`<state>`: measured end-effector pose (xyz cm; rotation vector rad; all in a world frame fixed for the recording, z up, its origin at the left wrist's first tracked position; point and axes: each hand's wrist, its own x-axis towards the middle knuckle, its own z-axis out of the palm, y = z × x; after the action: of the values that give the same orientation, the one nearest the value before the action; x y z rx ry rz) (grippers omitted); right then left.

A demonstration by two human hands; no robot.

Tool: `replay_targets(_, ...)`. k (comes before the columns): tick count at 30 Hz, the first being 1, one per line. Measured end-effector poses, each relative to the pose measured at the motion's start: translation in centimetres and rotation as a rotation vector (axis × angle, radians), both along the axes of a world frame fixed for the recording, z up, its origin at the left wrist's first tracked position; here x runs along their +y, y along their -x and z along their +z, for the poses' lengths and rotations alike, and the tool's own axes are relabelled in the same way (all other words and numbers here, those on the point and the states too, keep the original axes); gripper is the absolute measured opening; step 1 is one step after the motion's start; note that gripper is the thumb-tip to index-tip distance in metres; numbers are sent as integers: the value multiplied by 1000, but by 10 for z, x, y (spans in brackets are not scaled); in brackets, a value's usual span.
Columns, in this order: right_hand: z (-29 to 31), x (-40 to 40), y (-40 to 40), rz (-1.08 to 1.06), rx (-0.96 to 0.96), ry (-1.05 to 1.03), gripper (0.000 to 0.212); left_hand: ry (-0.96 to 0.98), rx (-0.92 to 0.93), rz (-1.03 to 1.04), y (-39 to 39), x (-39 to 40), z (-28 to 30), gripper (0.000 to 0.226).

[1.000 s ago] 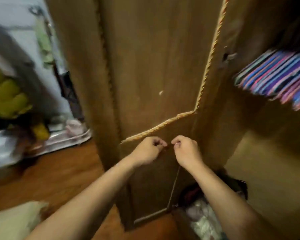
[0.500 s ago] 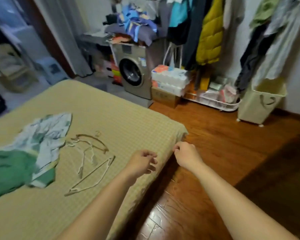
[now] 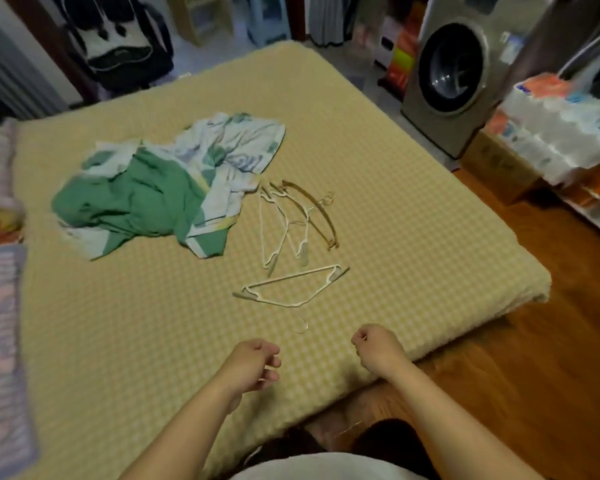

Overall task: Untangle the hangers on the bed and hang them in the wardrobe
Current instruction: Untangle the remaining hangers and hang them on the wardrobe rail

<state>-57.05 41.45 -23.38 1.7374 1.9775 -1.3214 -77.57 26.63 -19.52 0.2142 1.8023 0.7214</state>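
Several hangers lie on the yellow checked bed (image 3: 413, 209). A white hanger (image 3: 291, 287) lies apart, nearest me, its metal hook pointing at my hands. Behind it two white hangers (image 3: 284, 226) and a tan hanger (image 3: 314, 211) overlap in a tangle. My left hand (image 3: 253, 365) hovers over the bed's near part, fingers loosely curled, holding nothing. My right hand (image 3: 378, 349) hovers beside it, fingers curled, also holding nothing. Both hands are short of the nearest hanger. The wardrobe is out of view.
A green and white crumpled cloth (image 3: 160, 192) lies left of the hangers. Striped bedding (image 3: 0, 341) runs along the left edge. A washing machine (image 3: 454, 67), a cardboard box (image 3: 496, 168) and packs of paper rolls (image 3: 561, 133) stand right of the bed on a wooden floor (image 3: 541, 341).
My view swung from the wardrobe door to the bed. The hangers now lie straight ahead and closer. Both hands stay raised and hold nothing.
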Motion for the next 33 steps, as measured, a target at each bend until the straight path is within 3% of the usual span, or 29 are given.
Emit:
replay_targets(6,-87,50,10,283,-155,55,23,209,12,210,8,10,-74,14)
replay_targets(9,-116,81,19,479,-202,31,24,289,36,228,-4,25,-97,25)
replay_targets(12,-164,134,49,679,-216,-200,33,331,-4,306,-18,43,-141,25)
replay_targets(15,-218,176,92,831,-190,-525,56,314,-52,383,-30,54,-186,22)
replay_targets(18,-257,191,119,1021,-248,-610,67,297,-89,369,-42,58,-218,21)
replay_targets(22,-273,171,117,1208,-316,-709,59,271,-168,374,-60,59,-234,20)
replay_targets(25,-253,154,98,1173,-180,-527,56,254,-227,406,-64,62,-229,17)
replay_targets(28,-219,135,85,904,-39,-155,43,122,-235,508,-58,72,-214,15)
replay_targets(30,-202,114,84,701,48,43,21,-30,-200,520,-53,81,-201,31)
replay_targets(31,-195,101,84,622,133,110,14,-104,-198,509,-50,86,-196,40)
replay_targets(33,-182,75,90,553,354,131,13,-213,-201,480,-42,101,-183,37)
